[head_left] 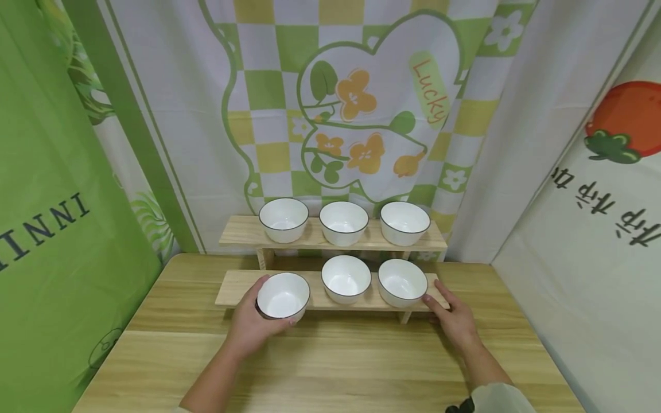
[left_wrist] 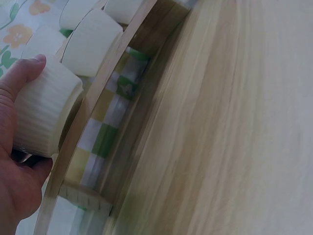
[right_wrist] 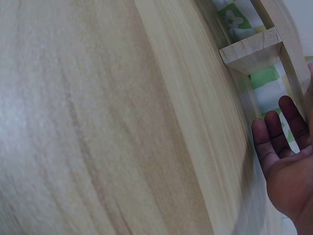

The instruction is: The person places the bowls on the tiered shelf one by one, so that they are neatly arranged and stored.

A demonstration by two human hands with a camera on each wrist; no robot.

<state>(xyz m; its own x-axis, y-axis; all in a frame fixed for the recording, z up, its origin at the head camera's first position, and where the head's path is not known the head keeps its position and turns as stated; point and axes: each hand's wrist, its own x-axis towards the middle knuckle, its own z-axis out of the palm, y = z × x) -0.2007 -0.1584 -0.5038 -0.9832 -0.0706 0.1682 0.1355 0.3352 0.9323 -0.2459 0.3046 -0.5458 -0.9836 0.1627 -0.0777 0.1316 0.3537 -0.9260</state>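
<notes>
My left hand [head_left: 253,324] grips a white bowl [head_left: 284,289] with a dark rim at the left part of the lower shelf [head_left: 232,287]. Thumb and fingers span its sides; a dark curved edge shows under its rim. In the left wrist view the bowl's ribbed outer wall [left_wrist: 44,107] is tilted beside the shelf edge. At the lower shelf's right end, my right hand [head_left: 457,321] holds the board, thumb beside the right bowl [head_left: 403,282]. Three of its fingers [right_wrist: 264,139] stretch out below the board in the right wrist view. Between the hands sits the middle bowl [head_left: 346,279].
Behind, the upper wooden shelf [head_left: 242,232] bears a left bowl [head_left: 284,221], a centre bowl [head_left: 343,223] and a right bowl [head_left: 405,223]. The rack stands on a wood-grain table [head_left: 351,367]. Patterned curtains [head_left: 268,86] hang at the back and both sides.
</notes>
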